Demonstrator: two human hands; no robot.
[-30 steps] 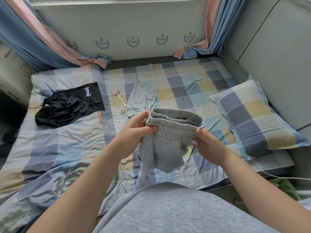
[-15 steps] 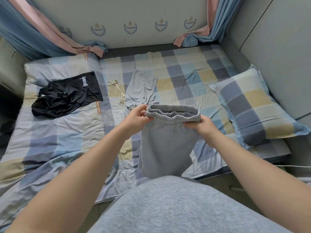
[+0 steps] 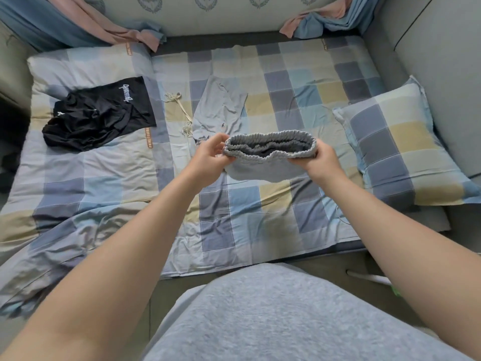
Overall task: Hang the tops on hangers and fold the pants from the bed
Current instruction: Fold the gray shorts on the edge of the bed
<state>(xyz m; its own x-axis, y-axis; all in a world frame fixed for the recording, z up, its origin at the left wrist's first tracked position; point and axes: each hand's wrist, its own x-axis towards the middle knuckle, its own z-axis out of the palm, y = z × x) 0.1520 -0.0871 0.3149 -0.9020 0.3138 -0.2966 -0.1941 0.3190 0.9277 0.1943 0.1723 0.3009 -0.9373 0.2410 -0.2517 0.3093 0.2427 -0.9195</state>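
While held up over the middle of the checked bed (image 3: pixel 250 225), stretched out sideways by the waistband: grey pants (image 3: pixel 263 169), elastic opening facing up, rest of the fabric kinda bunched underneath. Left hand (image 3: pixel 208 158) pinching the waistband's 9 o'clock end, fingers curled round it. Right hand (image 3: pixel 321 162) gripping the 3 o'clock end the same way. Just past the pants at 11 o'clock, lying flat on the sheet: a pale grey garment (image 3: pixel 221 108), with a cream cord (image 3: pixel 179 110) right beside it at its 9 o'clock. Further out toward 10 o'clock, a crumpled black top (image 3: pixel 99 118) with white lettering. Checked pillow (image 3: pixel 398 147) over at 3 o'clock. Pink and blue curtains (image 3: pixel 86 27) bunched up along 12 o'clock.
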